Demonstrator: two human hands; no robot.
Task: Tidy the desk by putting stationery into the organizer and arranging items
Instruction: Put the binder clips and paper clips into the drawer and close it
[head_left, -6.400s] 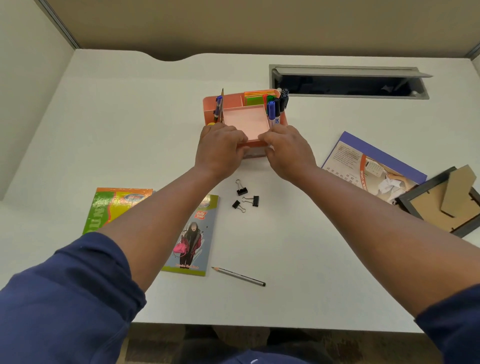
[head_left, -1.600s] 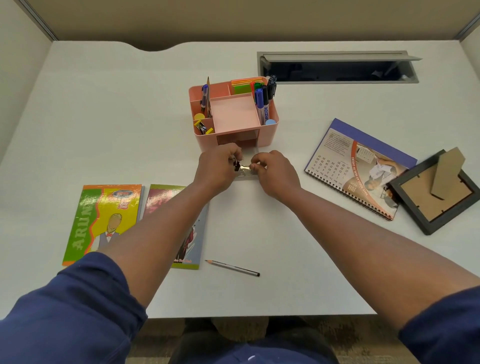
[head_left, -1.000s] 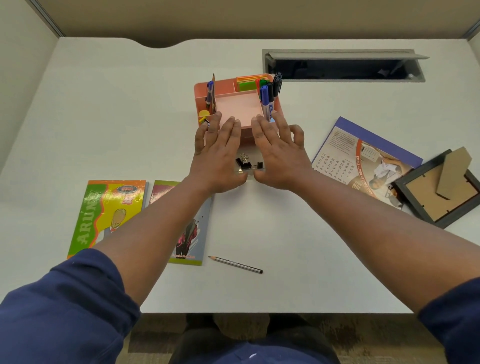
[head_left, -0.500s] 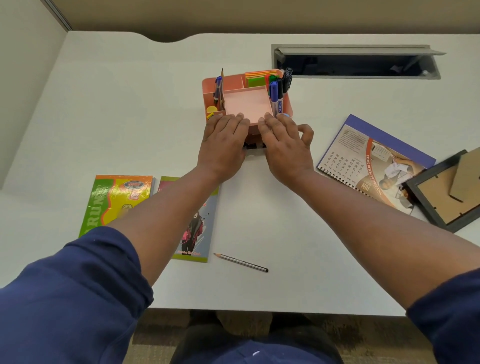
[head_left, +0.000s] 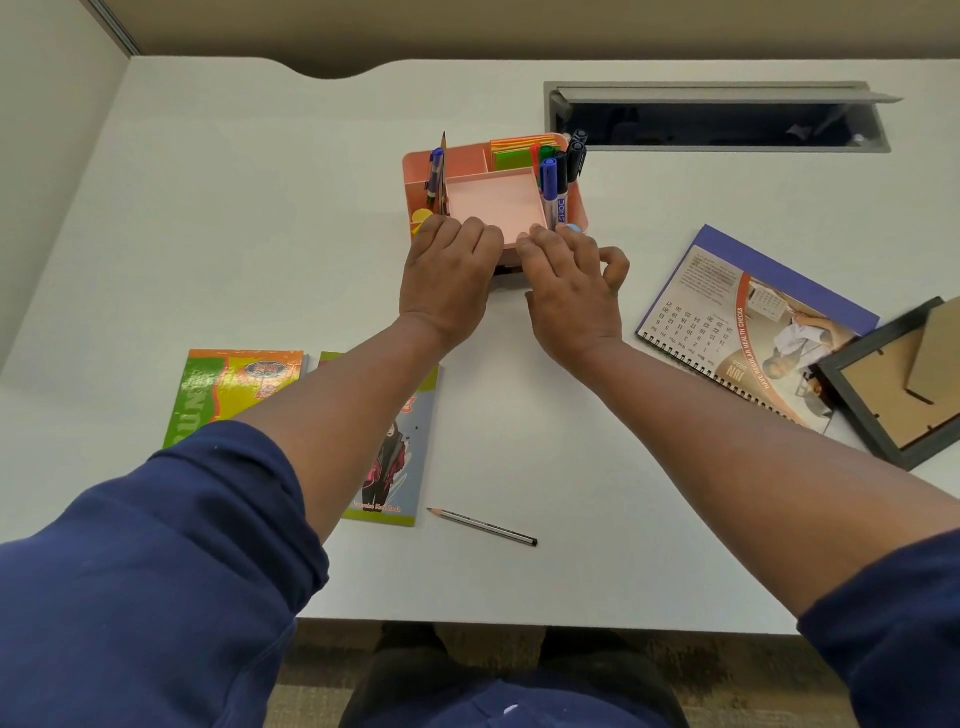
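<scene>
Both hands, left hand (head_left: 451, 270) & right hand (head_left: 569, 283), flat on organizer (head_left: 493, 200) front (drawer prob. hidden)

The white worktop (head_left: 260, 234) fills most of the view and has rounded corners. A shallow curved notch (head_left: 337, 73) is cut into its far edge. Set into the far right of the surface is a long rectangular cable hatch (head_left: 717, 124) with a grey frame. The hatch's flap lid (head_left: 727, 95) stands open along the far side. The inside is dark, and what lies in it is too dim to tell. A beige partition (head_left: 519, 26) runs behind the worktop. A paler side panel (head_left: 47, 156) closes the left, and a grey metal strip (head_left: 114, 26) marks the corner between them. Mottled brown carpet (head_left: 727, 670) shows below the near edge.
</scene>
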